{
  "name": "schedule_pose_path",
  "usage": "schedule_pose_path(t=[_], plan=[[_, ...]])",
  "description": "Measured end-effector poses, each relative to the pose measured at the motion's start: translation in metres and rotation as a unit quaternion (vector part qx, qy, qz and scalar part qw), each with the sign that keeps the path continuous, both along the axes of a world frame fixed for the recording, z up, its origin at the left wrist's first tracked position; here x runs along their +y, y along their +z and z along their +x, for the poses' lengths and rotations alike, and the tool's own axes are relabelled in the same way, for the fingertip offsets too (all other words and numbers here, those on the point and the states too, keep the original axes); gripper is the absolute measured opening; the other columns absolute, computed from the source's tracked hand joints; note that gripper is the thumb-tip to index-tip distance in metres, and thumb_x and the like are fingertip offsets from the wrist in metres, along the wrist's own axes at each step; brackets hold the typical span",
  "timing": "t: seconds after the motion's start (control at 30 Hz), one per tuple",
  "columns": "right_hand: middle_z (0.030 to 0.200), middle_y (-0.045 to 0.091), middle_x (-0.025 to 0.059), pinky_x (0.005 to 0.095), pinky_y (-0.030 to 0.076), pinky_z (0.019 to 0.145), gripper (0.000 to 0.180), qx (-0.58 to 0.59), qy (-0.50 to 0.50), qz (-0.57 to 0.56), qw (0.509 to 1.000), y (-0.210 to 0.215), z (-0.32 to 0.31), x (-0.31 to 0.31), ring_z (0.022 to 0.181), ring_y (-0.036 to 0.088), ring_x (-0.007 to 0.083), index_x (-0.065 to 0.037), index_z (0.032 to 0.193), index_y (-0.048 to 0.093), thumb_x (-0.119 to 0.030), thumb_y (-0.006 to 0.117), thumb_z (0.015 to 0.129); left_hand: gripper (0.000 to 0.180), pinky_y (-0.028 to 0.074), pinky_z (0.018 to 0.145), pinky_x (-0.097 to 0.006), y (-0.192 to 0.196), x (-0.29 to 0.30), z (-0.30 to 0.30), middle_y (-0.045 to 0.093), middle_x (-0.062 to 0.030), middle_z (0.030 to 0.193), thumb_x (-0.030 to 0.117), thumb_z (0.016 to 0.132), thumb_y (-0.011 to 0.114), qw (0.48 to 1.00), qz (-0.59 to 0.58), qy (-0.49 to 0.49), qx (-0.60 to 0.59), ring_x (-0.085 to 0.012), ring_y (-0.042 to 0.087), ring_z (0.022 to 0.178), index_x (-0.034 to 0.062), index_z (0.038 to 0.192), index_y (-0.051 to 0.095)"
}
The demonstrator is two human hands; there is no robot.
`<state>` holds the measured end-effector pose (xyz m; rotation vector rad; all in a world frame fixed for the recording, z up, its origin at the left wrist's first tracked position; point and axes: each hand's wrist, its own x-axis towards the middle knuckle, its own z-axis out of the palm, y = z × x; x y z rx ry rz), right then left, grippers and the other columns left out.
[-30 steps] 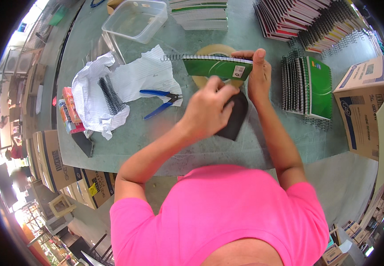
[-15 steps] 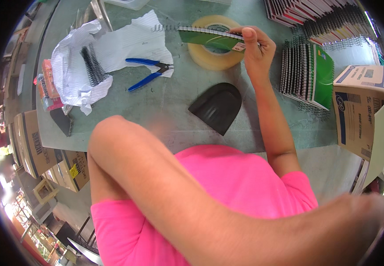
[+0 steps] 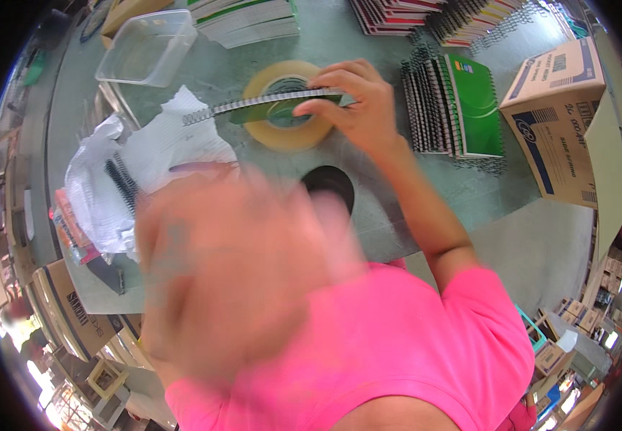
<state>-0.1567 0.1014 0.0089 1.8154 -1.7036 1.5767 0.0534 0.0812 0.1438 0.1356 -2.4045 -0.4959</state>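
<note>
Left hand (image 3: 235,258) swung back from the right, too blurry to tell what it holds; right hand (image 3: 329,90) pinches the green spiral notebook (image 3: 275,98), wire end (image 3: 197,116) still poking out.

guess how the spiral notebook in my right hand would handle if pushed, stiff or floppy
The notebook is probably fairly stiff: its spine shows no sharp fold beyond the right hand. The coil's free end looks springy and might snag, since its open loops stick out past the spine.
</note>
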Motion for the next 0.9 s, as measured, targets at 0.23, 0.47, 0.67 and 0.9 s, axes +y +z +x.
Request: schedule_pose_path(t=[0.23, 0.47, 0.67, 0.9], plan=[[0.080, 0.065, 0.0029, 0.0217, 0.045, 0.045, 0.024, -0.439, 0.092, 0.263, 0.854, 0.015, 0.004, 0.019, 0.051, 0.057, 0.0079, -0.002, 0.095, 0.063, -0.015, 0.071, 0.077, 0.030, 0.040, 0.085, -0.038, -0.092, -0.067, -0.052, 0.060, -0.0095, 0.102, 0.014, 0.081, 0.062, 0.974, -0.091, 0.137, -0.158, -0.0283, 0.052, 0.102, 0.0057, 0.109, 0.057], [0.082, 0.064, 0.0077, 0.0220, 0.050, 0.053, 0.023, -0.497, 0.174, 0.234, 0.817, -0.004, 0.000, 0.017, 0.065, 0.065, 0.0120, 0.000, 0.106, 0.057, -0.015, 0.059, 0.088, 0.026, 0.040, 0.079, -0.039, -0.088, -0.063, -0.069, 0.059, -0.0079, 0.097, 0.017, 0.076, 0.066, 0.982, -0.061, 0.149, -0.103, -0.0267, 0.052, 0.093, 0.0065, 0.099, 0.059], [0.086, 0.063, 0.0081, 0.0222, 0.052, 0.058, 0.023, -0.468, 0.205, 0.218, 0.831, -0.005, -0.003, 0.018, 0.070, 0.066, 0.0144, -0.001, 0.109, 0.055, -0.013, 0.055, 0.090, 0.026, 0.040, 0.080, -0.038, -0.088, -0.060, -0.070, 0.060, -0.0071, 0.097, 0.020, 0.077, 0.065, 0.980, -0.067, 0.147, -0.113, -0.0265, 0.052, 0.095, 0.0067, 0.099, 0.061], [0.083, 0.062, 0.0068, 0.0217, 0.051, 0.054, 0.025, -0.485, 0.200, 0.226, 0.821, -0.012, -0.001, 0.019, 0.067, 0.066, 0.0141, -0.005, 0.114, 0.054, -0.014, 0.054, 0.091, 0.025, 0.038, 0.083, -0.039, -0.082, -0.059, -0.073, 0.059, -0.0063, 0.097, 0.021, 0.079, 0.063, 0.974, -0.138, 0.132, -0.121, -0.0257, 0.051, 0.099, 0.0070, 0.099, 0.059]])
